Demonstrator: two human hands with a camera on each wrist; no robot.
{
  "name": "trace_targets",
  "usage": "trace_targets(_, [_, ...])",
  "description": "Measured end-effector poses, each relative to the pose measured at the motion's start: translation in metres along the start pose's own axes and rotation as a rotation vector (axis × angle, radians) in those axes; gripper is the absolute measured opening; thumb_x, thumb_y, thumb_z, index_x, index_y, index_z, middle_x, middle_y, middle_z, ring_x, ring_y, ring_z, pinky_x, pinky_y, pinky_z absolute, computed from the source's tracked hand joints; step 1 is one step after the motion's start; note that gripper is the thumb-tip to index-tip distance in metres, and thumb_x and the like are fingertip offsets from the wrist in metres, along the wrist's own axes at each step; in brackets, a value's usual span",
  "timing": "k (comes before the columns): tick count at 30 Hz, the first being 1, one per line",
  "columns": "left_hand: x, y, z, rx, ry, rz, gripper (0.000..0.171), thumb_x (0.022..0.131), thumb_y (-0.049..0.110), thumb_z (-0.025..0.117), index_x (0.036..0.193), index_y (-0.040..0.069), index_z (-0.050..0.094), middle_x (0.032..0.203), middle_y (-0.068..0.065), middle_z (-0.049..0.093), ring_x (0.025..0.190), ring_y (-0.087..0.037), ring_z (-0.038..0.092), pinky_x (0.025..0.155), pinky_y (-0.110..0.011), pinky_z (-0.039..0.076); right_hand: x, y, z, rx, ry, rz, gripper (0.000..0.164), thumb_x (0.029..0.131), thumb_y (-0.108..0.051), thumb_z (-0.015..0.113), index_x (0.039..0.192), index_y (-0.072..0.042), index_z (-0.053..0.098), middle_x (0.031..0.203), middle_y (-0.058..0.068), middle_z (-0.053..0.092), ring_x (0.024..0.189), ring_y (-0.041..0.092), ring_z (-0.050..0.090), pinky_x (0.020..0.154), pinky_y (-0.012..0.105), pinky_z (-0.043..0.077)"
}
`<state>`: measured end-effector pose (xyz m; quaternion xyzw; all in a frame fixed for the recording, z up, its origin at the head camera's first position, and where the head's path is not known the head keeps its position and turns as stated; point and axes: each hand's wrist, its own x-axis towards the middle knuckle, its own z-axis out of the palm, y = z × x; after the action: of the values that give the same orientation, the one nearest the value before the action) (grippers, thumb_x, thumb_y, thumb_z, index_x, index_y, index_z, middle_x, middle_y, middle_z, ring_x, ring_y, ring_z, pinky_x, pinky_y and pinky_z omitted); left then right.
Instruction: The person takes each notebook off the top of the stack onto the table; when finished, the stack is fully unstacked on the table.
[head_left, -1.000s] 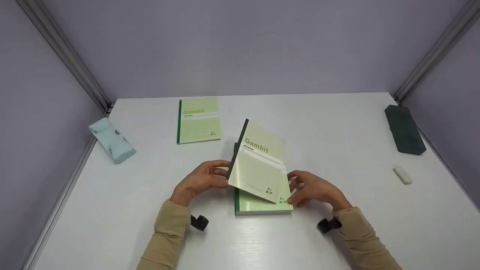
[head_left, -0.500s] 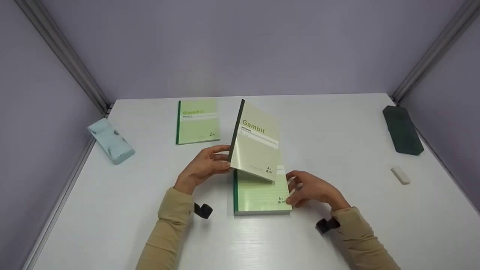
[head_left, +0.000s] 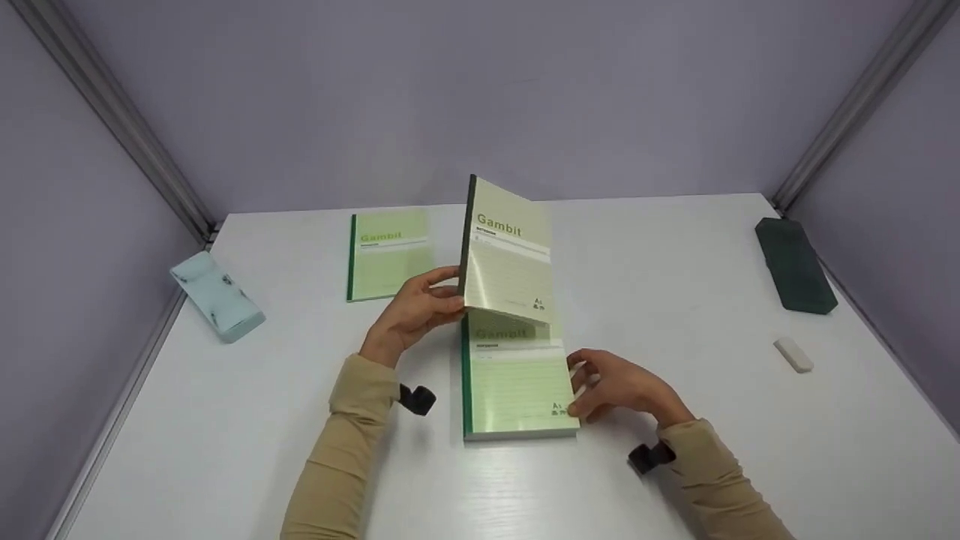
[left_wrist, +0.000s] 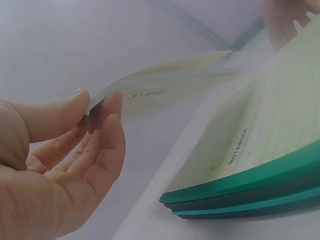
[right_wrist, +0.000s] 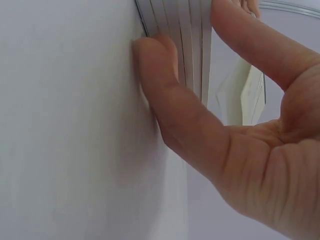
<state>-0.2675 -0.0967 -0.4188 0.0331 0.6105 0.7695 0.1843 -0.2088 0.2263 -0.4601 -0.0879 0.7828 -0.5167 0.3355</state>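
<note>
While our left hand (head_left: 415, 306) pinches a lifted Gambit notebook (head_left: 508, 259) by its dark spine between thumb and fingers, tilted above the far end of a notebook stack (head_left: 517, 386), our right hand (head_left: 626, 386) grips the stack's right edge with bent fingers. One flat Gambit notebook (head_left: 384, 259) lies near the far edge of the surface (head_left: 667, 292), partly hidden by our left hand. We see a mint case (head_left: 217, 298) at the left edge, a dark green case (head_left: 796, 266) by the far right corner and a white eraser (head_left: 793, 355) near the right edge.
</note>
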Motion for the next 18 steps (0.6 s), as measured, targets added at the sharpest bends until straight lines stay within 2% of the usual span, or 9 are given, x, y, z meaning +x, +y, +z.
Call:
trace_targets(5, [0.012,0.005,-0.001,-0.050,0.027,0.017,0.053,0.089,-0.008,0.060,0.139,0.002,0.046,0.100,-0.011,0.066,0.086,-0.022,0.064,0.071,-0.026,0.052,-0.002,-0.002,0.001,0.005,0.009,0.000,0.075,0.070,0.000,0.081,0.133,0.005,0.039,0.103,0.015,0.055,0.079,0.022,0.062,0.070,0.039,0.056])
trace_targets(9, [0.023,0.008,-0.002,-0.091,0.049,0.024,0.051,0.091,-0.007,0.057,0.140,0.003,0.046,0.102,-0.012,0.065,0.085,-0.021,0.064,0.071,-0.026,0.052,-0.003,-0.003,-0.001,0.000,0.022,0.011,0.076,0.070,0.001,0.081,0.133,0.004,0.039,0.104,0.015,0.055,0.079,0.022,0.062,0.070,0.038,0.056])
trace_targets(18, [0.050,-0.001,-0.012,-0.149,0.136,-0.018,0.052,0.095,-0.007,0.049,0.145,0.005,0.039,0.101,-0.012,0.060,0.082,-0.018,0.062,0.074,-0.027,0.049,-0.003,-0.003,0.003,0.010,0.022,0.018,0.075,0.070,0.001,0.081,0.132,0.003,0.041,0.103,0.015,0.056,0.077,0.022,0.062,0.069,0.039,0.056])
